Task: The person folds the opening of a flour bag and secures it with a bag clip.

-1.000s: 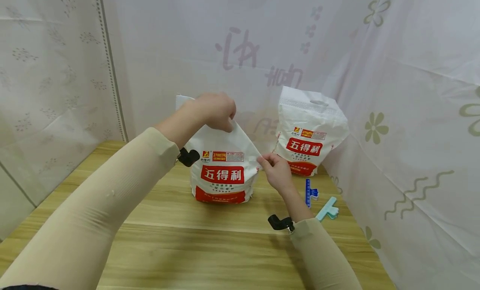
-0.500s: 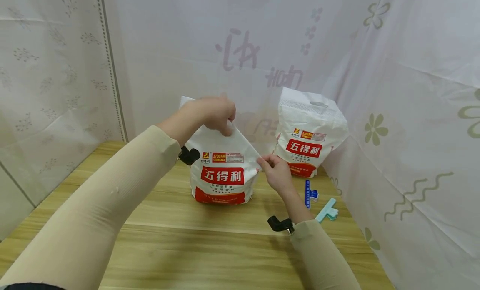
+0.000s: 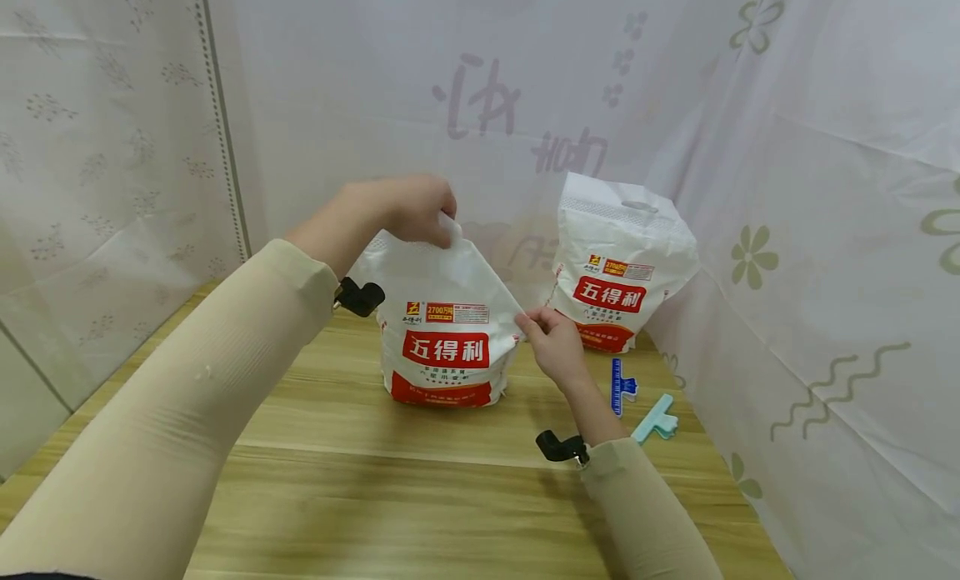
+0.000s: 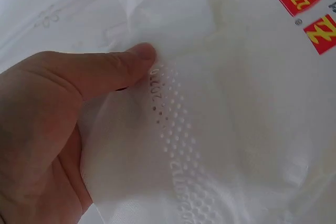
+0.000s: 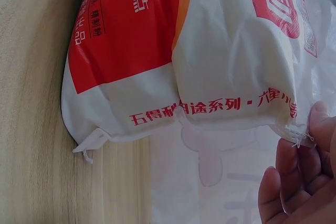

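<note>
A white flour bag (image 3: 446,347) with red print stands upright on the wooden table, left of centre in the head view. My left hand (image 3: 416,209) grips its top edge from above; in the left wrist view the thumb presses the white plastic beside a dotted, stamped strip. My right hand (image 3: 553,342) pinches the bag's right side edge between thumb and fingers. The right wrist view has these fingertips (image 5: 319,116) at the stitched side seam, where loose threads stick out. The bag's upper side slants straight from one hand to the other.
A second flour bag (image 3: 626,255) with a handle hole stands behind on the right. In front of it lie a blue clip (image 3: 618,387) and a mint-green clip (image 3: 657,419). Patterned white curtains (image 3: 337,88) enclose the table (image 3: 375,497) at the back and sides.
My left hand has shifted slightly up and to the left with the bag's top edge, and the top corner left of it has dropped from view. My right hand keeps its place.
</note>
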Available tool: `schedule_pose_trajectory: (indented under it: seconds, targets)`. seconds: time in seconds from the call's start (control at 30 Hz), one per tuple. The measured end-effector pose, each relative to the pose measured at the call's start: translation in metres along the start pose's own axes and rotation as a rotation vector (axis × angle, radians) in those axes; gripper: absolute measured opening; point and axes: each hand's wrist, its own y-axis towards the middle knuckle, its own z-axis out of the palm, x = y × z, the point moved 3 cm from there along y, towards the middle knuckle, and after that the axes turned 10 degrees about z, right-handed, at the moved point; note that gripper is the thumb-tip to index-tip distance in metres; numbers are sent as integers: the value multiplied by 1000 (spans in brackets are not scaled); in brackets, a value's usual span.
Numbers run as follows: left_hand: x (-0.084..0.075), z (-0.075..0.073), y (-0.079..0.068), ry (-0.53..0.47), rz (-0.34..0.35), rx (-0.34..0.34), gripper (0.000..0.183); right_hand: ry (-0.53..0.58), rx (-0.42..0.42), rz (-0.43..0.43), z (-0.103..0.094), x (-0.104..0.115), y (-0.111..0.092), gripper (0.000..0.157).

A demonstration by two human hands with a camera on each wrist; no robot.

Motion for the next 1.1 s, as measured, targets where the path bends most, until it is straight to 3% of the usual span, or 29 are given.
schedule_pose_trajectory:
  seconds: [0.17, 0.43, 0.57, 0.73, 0.93, 1.0, 1.1]
  targets:
    - [0, 6, 4, 12, 2, 10, 24, 15, 15, 1, 0, -2, -2, 31]
    - [-26, 14, 14, 283, 50, -63, 46, 49, 10, 16, -2, 0, -3, 31]
    - [-32, 23, 15, 311, 57, -52, 37, 54, 29, 29, -1, 0, -5, 31]
    - [-29, 31, 14, 341, 44, -101, 21, 56, 28, 28, 0, -1, -7, 30]
    - [-29, 39, 19, 518, -20, -178, 20, 63, 28, 35, 1, -2, -8, 30]
    - [-30, 41, 19, 514, -50, -190, 21, 60, 27, 32, 0, -1, -8, 30]
    - [-28, 44, 19, 410, -79, -193, 22, 57, 26, 31, 0, 0, -9, 31]
